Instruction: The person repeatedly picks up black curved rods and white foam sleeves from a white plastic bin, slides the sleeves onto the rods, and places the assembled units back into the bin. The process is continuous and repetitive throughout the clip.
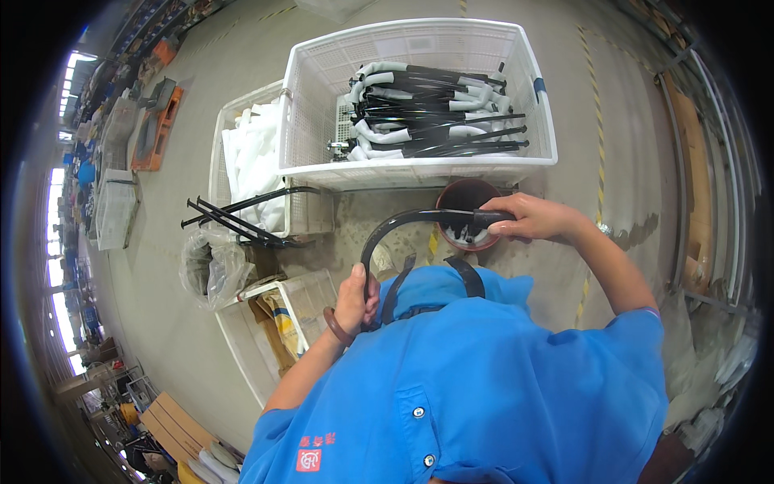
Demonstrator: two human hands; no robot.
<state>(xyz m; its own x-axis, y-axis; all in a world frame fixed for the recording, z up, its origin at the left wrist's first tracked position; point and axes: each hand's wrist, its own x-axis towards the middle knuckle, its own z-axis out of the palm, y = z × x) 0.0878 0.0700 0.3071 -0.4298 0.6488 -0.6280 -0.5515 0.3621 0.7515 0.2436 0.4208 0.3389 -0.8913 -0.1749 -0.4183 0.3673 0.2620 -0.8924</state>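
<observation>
A bent black tube (393, 223) arches in front of my body. My left hand (352, 300) is wrapped round its lower left end, with a brown bracelet on that wrist. At the other end, my right hand (528, 218) closes on a dark sleeve-like grip (485, 218) that sits on the tube. Just beyond and beneath that end stands a reddish-brown bucket (471, 247); dark and whitish contents show inside, too unclear to name. Part of the tube's left end is hidden by my fingers.
A large white crate (419, 171) ahead holds many black tubes (435, 105) with white wrapped ends. Left of it, another crate (216, 153) holds white sleeves (251, 157), with several black tubes (234, 211) across its front. A plastic bag (219, 270) and low crate (242, 347) are nearer.
</observation>
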